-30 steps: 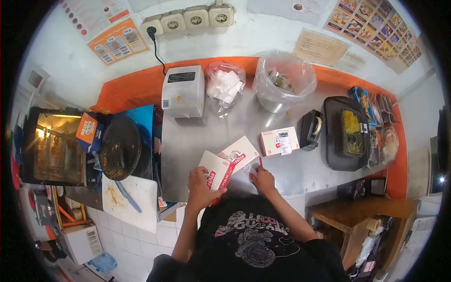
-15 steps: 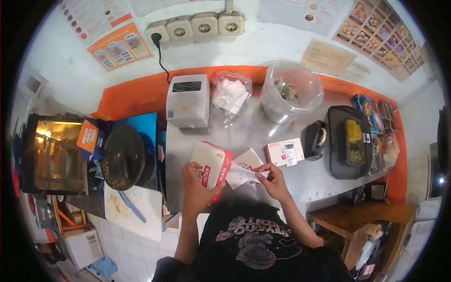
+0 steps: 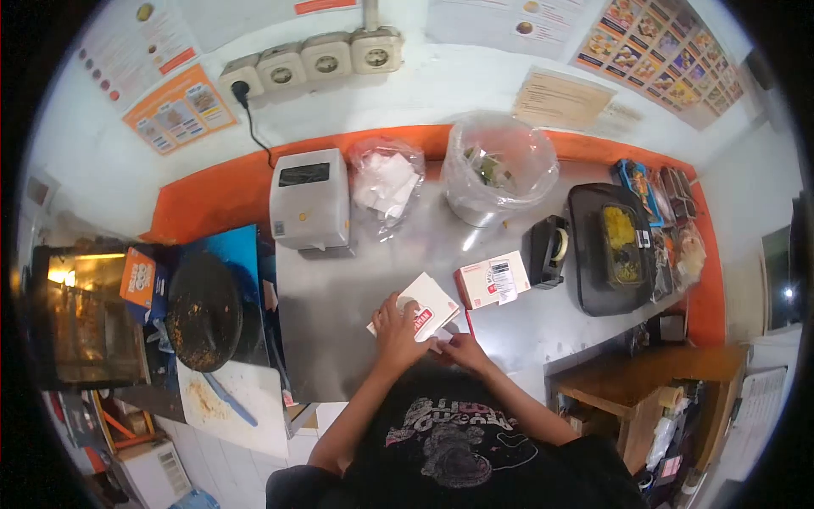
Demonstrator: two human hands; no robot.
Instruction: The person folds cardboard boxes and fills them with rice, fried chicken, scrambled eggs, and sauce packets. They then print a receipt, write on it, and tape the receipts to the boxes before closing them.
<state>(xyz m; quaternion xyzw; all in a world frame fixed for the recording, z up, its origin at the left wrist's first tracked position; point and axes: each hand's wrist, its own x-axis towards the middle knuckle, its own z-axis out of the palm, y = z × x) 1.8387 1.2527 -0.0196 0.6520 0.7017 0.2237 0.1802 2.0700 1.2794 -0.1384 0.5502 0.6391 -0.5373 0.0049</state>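
Note:
My left hand (image 3: 398,333) grips a small white carton box (image 3: 428,299) with a red printed logo, tilted over the front of the steel counter. Its fingers spread across the box's top face. At the box's near right corner, my right hand (image 3: 465,350) is closed, fingers pinched on a printed paper slip (image 3: 446,334) that is mostly hidden now. Another white carton shows only as an edge beneath the held one. To the right lies a similar carton box (image 3: 492,281) with a printed label stuck on its top.
A grey label printer (image 3: 310,204) stands at the back left, beside a plastic bag of white papers (image 3: 387,182). Farther right are a plastic-lined bin (image 3: 500,182), a black tape dispenser (image 3: 549,250) and a black case (image 3: 598,280). A knife (image 3: 229,399) lies on a cutting board (image 3: 263,399).
My left hand has turned the carton and moved it right, over the other carton. My right hand has brought the slip down and left to its edge. The whole view has shifted.

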